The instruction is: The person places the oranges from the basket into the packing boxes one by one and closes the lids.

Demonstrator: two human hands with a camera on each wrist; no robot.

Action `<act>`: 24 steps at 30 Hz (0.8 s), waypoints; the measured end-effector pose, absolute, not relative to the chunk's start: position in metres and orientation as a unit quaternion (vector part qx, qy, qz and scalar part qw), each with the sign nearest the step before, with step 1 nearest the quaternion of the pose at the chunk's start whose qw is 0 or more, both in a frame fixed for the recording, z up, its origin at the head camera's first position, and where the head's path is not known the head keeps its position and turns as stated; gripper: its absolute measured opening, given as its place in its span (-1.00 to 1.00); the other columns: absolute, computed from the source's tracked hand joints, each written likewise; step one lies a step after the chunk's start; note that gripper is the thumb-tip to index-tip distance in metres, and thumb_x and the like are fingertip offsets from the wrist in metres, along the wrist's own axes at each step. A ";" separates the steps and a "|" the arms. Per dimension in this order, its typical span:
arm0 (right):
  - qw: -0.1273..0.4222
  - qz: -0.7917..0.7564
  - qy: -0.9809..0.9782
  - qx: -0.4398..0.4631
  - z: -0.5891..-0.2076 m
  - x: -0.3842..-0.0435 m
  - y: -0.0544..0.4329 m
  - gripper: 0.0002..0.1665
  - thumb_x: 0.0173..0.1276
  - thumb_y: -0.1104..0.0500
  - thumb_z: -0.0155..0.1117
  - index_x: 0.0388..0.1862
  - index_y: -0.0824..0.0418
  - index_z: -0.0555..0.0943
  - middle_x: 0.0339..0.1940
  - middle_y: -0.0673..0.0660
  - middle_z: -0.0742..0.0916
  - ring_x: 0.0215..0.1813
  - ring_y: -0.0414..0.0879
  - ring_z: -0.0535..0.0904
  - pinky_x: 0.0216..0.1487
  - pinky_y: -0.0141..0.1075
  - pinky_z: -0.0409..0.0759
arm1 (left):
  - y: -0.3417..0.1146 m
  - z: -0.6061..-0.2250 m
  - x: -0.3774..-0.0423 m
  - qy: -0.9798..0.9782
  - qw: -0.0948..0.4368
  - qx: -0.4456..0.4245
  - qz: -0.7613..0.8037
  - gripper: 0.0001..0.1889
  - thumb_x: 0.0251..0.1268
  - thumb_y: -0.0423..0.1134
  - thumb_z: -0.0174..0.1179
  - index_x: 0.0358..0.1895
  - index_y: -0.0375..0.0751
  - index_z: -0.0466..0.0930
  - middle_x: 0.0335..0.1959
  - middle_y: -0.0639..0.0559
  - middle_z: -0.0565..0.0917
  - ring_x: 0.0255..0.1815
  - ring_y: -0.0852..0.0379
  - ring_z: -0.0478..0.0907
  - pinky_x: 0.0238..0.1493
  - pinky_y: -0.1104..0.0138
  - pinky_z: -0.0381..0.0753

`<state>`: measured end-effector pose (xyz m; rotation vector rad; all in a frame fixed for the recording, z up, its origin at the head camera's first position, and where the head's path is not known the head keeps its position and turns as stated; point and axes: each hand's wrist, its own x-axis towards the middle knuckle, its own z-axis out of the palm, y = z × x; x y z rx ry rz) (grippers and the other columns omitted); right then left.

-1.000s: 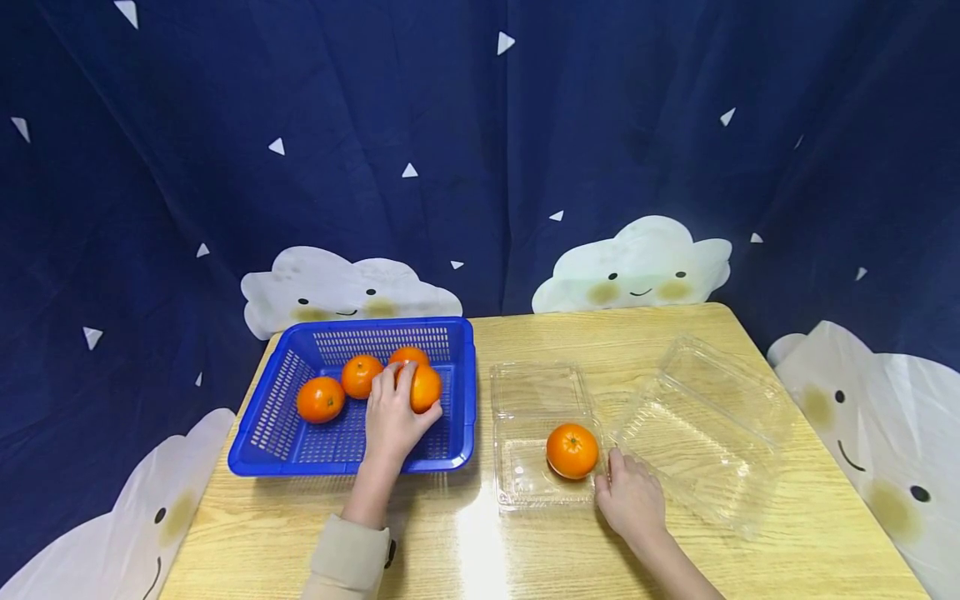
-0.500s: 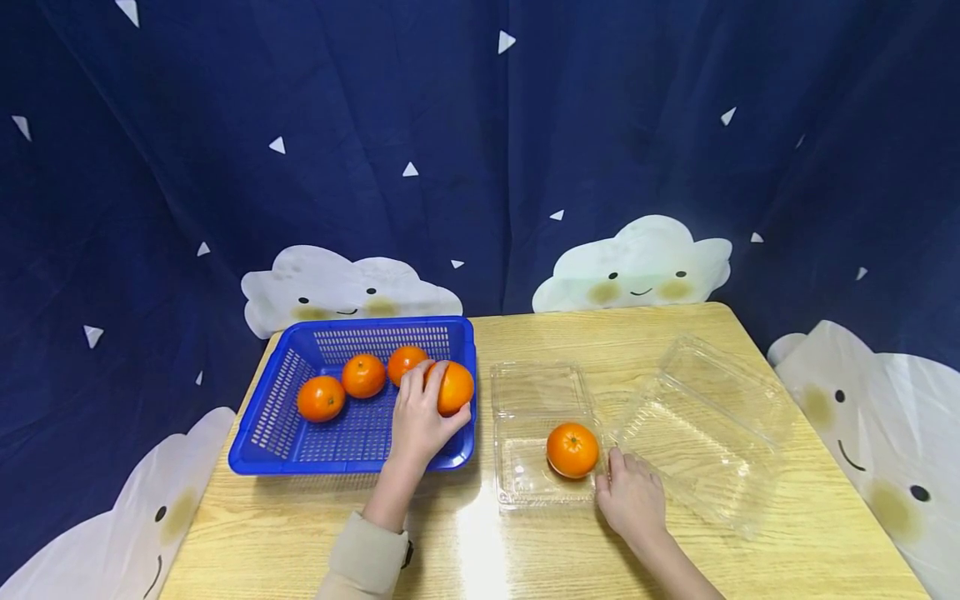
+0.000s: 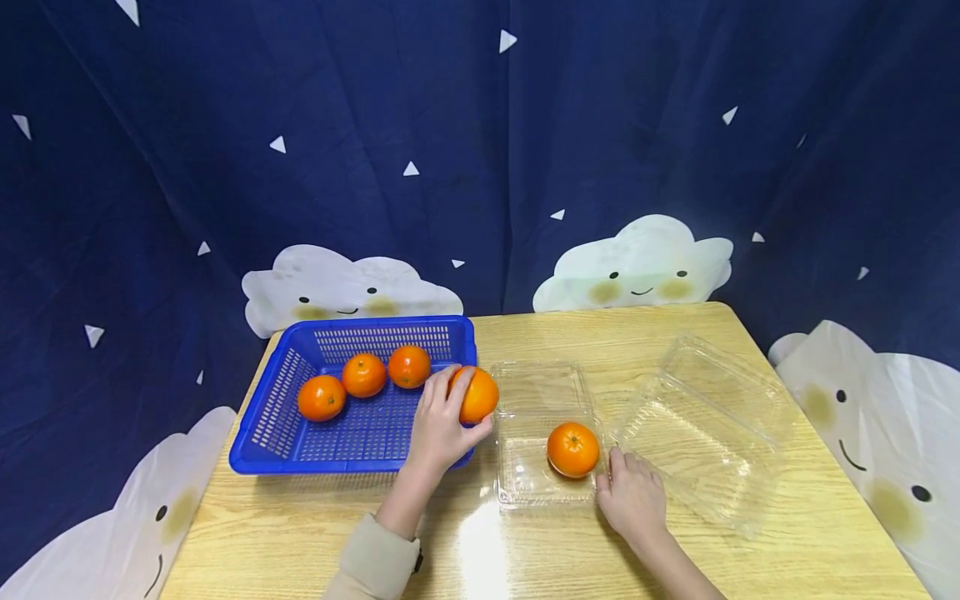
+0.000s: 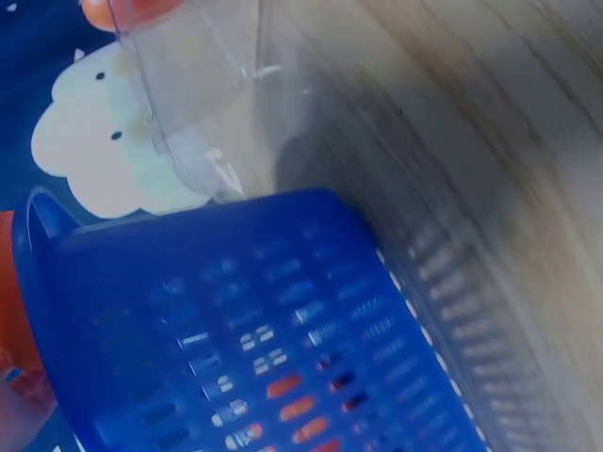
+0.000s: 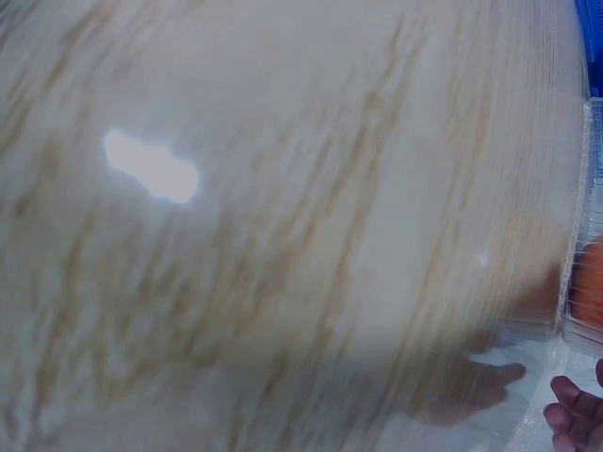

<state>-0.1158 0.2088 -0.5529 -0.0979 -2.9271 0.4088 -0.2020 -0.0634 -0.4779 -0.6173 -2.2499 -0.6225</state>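
Observation:
My left hand (image 3: 441, 425) grips an orange (image 3: 480, 395) over the right rim of the blue basket (image 3: 345, 467). At the left edge of the left wrist view, part of that orange (image 4: 17, 311) shows past the basket wall (image 4: 236, 311). A clear hinged plastic container (image 3: 521, 492) lies with its lid back, and another orange (image 3: 573, 450) sits in its right side. My right hand (image 3: 633, 497) is at the container's right edge. In the right wrist view its fingers (image 5: 570, 414) are loosely bent beside the container, with nothing visible between them.
Three oranges (image 3: 364, 376) remain in a row inside the basket. A second clear container (image 3: 697, 433), also unfolded, lies at an angle on the right of the wooden table (image 3: 555, 558). Behind the table hangs a dark blue curtain (image 3: 480, 150) with clouds.
Gripping the orange, my left hand has moved right from inside the basket to over its right rim, beside the first container. My right hand has stayed in place.

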 end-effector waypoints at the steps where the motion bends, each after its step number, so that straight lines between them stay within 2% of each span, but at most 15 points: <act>1: 0.092 0.138 -0.986 -0.033 -0.553 -0.116 0.209 -0.80 0.15 0.12 0.06 -0.36 0.24 0.38 -0.48 0.16 0.51 -0.33 0.12 0.43 -0.34 -0.08 0.35 | -0.062 -0.478 -0.201 -0.870 0.355 -0.243 -0.242 -0.36 -0.29 0.00 0.28 0.01 -0.17 0.48 -0.02 -0.17 0.47 -0.03 -0.12 0.43 -0.08 0.10 0.53; 10: 0.089 0.141 -0.985 -0.036 -0.552 -0.116 0.209 -0.81 0.16 0.12 0.05 -0.37 0.24 0.38 -0.48 0.15 0.50 -0.34 0.11 0.41 -0.35 -0.09 0.33 | -0.048 -0.481 -0.193 -0.873 0.327 -0.270 -0.243 -0.38 -0.25 0.01 0.28 0.02 -0.14 0.48 -0.01 -0.14 0.48 -0.02 -0.08 0.42 -0.03 0.14 0.50; 24: 0.091 0.144 -0.985 -0.034 -0.552 -0.116 0.209 -0.79 0.15 0.12 0.06 -0.33 0.25 0.39 -0.46 0.17 0.52 -0.31 0.13 0.44 -0.34 -0.08 0.34 | -0.028 -0.496 -0.178 -0.875 0.288 -0.316 -0.226 -0.34 -0.27 0.01 0.33 0.05 -0.11 0.47 0.02 -0.10 0.46 -0.01 -0.01 0.42 -0.09 0.19 0.54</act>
